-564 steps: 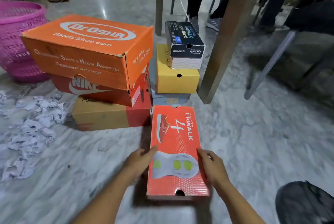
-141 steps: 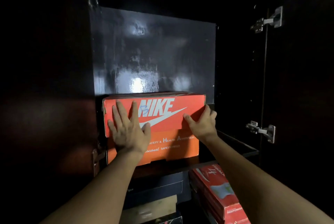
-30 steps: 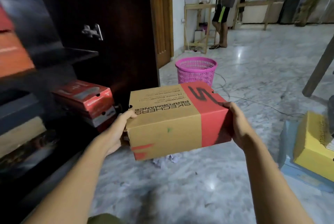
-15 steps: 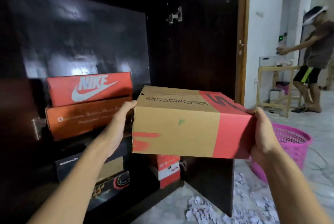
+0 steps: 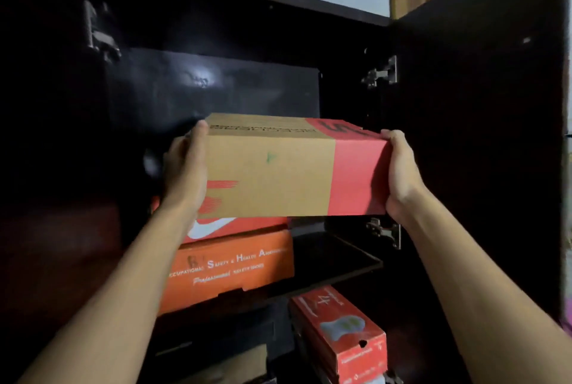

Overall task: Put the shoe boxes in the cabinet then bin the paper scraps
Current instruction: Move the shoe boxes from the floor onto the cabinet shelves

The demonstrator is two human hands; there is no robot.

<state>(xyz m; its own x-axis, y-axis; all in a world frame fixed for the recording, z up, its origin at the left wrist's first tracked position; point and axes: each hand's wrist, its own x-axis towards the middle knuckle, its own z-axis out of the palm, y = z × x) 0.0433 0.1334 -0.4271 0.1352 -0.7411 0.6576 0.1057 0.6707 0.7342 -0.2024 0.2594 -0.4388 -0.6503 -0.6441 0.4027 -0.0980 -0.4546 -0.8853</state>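
Both hands, left hand (image 5: 185, 173) and right hand (image 5: 399, 173), clasp the tan-and-red shoe box (image 5: 278, 173) by its ends at the cabinet (image 5: 464, 136); next I'd expect it lowered squarely onto the Nike box (image 5: 235, 225).

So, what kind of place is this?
Likely a shoe cabinet indoors, perhaps in a home: a dark shelf, an open hinged door, an orange shoe box and a red shoe box inside, a tan shoe box held before them.

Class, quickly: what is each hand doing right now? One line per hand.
Left hand: closed, holding the left end of the brown-and-red shoe box.
Right hand: closed, holding the same box's right end.
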